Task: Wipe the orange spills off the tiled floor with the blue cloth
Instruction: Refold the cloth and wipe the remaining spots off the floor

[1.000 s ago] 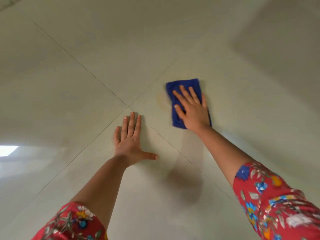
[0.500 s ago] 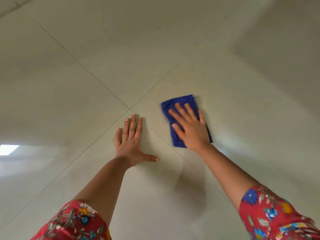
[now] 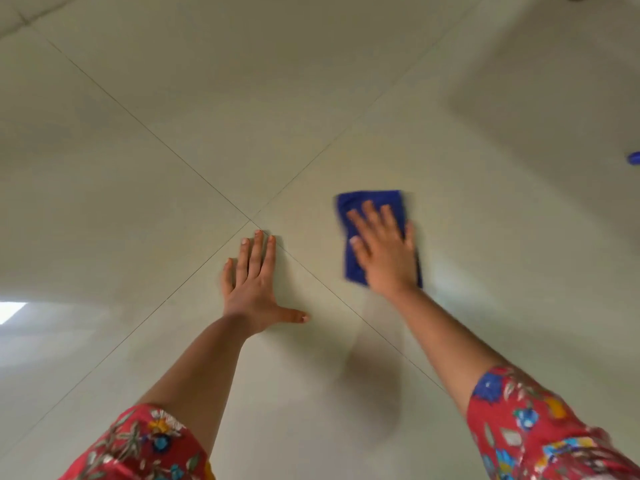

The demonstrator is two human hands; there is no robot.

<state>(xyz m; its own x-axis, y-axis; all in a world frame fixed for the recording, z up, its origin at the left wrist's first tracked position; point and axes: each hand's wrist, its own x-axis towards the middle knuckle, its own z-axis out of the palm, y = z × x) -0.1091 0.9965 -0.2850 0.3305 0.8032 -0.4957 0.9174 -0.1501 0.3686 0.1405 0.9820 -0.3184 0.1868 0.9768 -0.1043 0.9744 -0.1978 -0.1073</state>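
Observation:
A folded blue cloth [image 3: 372, 199] lies flat on the pale tiled floor [image 3: 207, 116], right of where the grout lines cross. My right hand [image 3: 384, 252] presses down on it with fingers spread, covering its near half; hand and cloth are motion-blurred. My left hand [image 3: 251, 282] rests flat on the floor near the grout crossing, fingers together and thumb out, holding nothing. No orange mark shows clearly on the tiles around the cloth.
Thin grout lines meet at a crossing [image 3: 250, 220] just beyond my left fingertips. A small blue object [image 3: 634, 162] peeks in at the right edge. A bright window reflection [image 3: 10, 311] sits at the left edge. Red floral sleeves cover both upper arms.
My right hand slid the cloth toward me and then slightly to the right. The faint orange smear beside the cloth one second ago no longer shows. The left hand stayed planted.

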